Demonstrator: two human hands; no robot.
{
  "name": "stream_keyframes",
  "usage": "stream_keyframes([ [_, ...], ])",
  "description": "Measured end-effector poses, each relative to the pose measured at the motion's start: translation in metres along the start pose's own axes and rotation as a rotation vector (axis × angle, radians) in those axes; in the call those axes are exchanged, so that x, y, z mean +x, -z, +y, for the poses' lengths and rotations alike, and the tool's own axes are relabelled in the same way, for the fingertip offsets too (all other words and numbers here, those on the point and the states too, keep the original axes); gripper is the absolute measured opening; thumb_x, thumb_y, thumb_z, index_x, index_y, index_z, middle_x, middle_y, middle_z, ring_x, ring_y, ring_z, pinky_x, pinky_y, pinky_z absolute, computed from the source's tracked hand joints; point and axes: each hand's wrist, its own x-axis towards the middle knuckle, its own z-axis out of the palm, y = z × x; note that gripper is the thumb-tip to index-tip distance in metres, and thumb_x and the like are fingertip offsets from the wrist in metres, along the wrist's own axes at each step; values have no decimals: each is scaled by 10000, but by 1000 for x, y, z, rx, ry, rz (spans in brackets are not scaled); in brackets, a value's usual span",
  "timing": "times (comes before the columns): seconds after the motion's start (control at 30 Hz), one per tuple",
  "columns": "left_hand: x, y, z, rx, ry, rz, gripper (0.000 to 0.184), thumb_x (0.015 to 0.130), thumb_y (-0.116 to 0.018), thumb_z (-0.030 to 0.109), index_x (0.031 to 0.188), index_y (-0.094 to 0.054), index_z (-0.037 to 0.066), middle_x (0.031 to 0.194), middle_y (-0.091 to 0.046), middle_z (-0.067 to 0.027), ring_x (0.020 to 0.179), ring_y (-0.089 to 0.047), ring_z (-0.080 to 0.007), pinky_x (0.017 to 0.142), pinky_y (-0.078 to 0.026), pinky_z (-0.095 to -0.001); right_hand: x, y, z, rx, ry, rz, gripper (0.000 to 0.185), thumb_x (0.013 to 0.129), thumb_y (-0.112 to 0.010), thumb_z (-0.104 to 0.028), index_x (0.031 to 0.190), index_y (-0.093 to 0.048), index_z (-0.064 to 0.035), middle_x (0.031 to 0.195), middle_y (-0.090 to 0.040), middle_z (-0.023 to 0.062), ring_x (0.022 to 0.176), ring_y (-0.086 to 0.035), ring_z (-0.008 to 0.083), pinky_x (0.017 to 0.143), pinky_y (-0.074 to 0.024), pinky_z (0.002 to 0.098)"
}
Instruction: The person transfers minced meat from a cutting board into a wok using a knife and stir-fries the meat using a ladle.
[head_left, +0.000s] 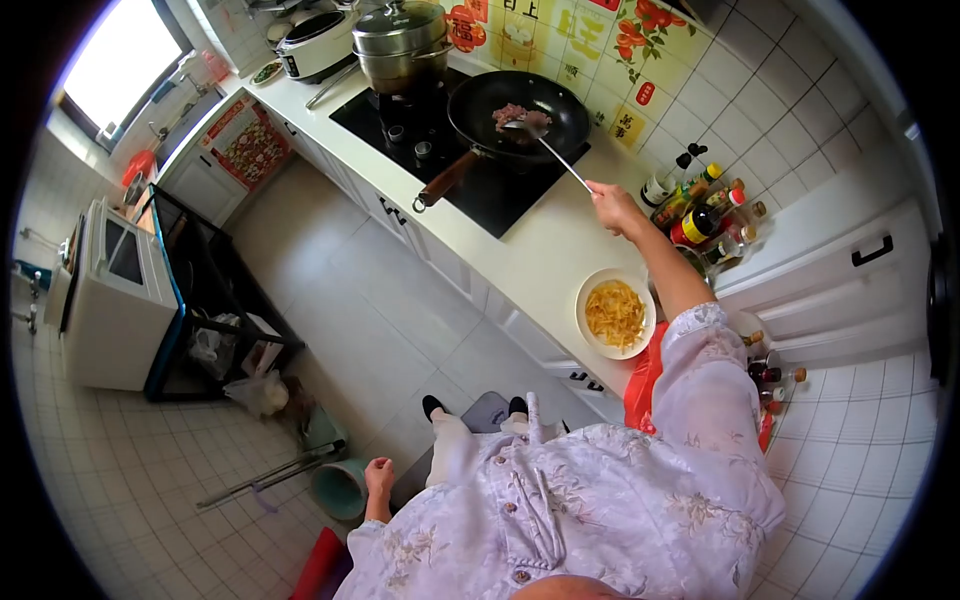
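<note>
My right hand (616, 208) is closed round the handle of a metal spatula (567, 164). The spatula's head rests in a black wok (558, 92) against a small heap of pinkish meat (515, 116). The wok stands on the black stove (510, 200), and its wooden handle (447, 180) points toward the counter's front edge. Below my right forearm, a white bowl (583, 322) of yellow strips sits on the counter. My left hand (379, 475) hangs low at my side with its fingers curled; whether it holds anything is not visible.
A lidded steel pot (400, 60) stands beside the wok, with a white rice cooker (318, 45) farther left. Several bottles (700, 215) line the wall right of my forearm. A black rack (215, 290), a white oven (120, 300) and a green bin (339, 489) are at the left.
</note>
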Motion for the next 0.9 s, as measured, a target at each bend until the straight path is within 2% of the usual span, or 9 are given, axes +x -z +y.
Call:
stream_keyframes([
  [0.17, -26, -26, -17, 72, -3, 14, 174, 716, -586, 146, 804, -592, -3, 663, -587, -65, 564, -545, -128, 514, -443, -261, 49, 9, 8, 21, -16, 40, 336, 862, -385, -199, 1187, -470, -195, 795, -604, 148, 456, -528, 217, 415, -428, 337],
  [0.3, -49, -26, -9, 72, -6, 24, 178, 716, -586, 145, 811, -589, -6, 664, -586, -66, 565, -546, -132, 519, -445, -260, 76, -19, -2, 76, 7, 66, 342, 853, -393, -185, 1187, -469, -194, 802, -604, 162, 503, -554, 235, 443, -445, 346],
  [0.4, -55, -10, -8, 47, 37, 10, 186, 714, -589, 144, 819, -587, -9, 673, -588, -72, 568, -548, -140, 523, -449, -265, 75, -50, 20, -172, 226, 132, 350, 843, -400, -172, 1186, -469, -193, 794, -600, 175, 557, -571, 245, 480, -462, 352],
  [0.47, -42, -4, -22, 115, 17, -20, 185, 717, -588, 140, 827, -582, -10, 667, -580, -68, 555, -542, -139, 505, -444, -265, 81, -58, 56, -275, 602, 405, 362, 834, -399, -174, 1190, -468, -190, 665, -580, 143, 435, -519, 231, 426, -433, 345],
  [0.5, -36, 1, -29, 88, 47, -44, 182, 726, -584, 136, 835, -578, -9, 659, -571, -63, 540, -536, -139, 480, -434, -263, 60, -40, 44, -284, 594, 413, 362, 834, -399, -174, 1190, -468, -190, 665, -580, 143, 435, -519, 231, 426, -433, 345],
  [0.57, -35, 13, -26, 67, 55, -57, 176, 730, -581, 135, 834, -576, -7, 653, -565, -61, 531, -530, -139, 471, -429, -262, -4, 12, 0, -154, 137, 64, 352, 824, -418, -171, 1168, -491, -194, 724, -595, 166, 474, -552, 247, 457, -446, 341],
  [0.7, -18, 34, -43, -62, 152, -78, 156, 735, -576, 129, 821, -571, -1, 642, -551, -58, 509, -514, -142, 456, -422, -263, -15, 42, 14, -226, 83, 54, 337, 844, -410, -203, 1172, -485, -221, 671, -575, 139, 377, -463, 201, 385, -412, 334],
  [0.8, -17, 46, -47, 25, 146, -69, 135, 738, -569, 117, 806, -568, 0, 632, -543, -53, 501, -505, -140, 452, -419, -259, -25, 36, 5, -245, 38, -38, 339, 845, -407, -197, 1174, -483, -221, 662, -578, 139, 380, -485, 214, 384, -420, 339],
  [0.9, -25, 47, -43, -31, 158, -22, 129, 739, -566, 112, 802, -568, -1, 627, -543, -50, 502, -504, -138, 453, -419, -255, 0, 9, -5, -250, 84, 6, 338, 845, -403, -181, 1171, -486, -215, 705, -595, 151, 411, -526, 232, 399, -437, 347],
])
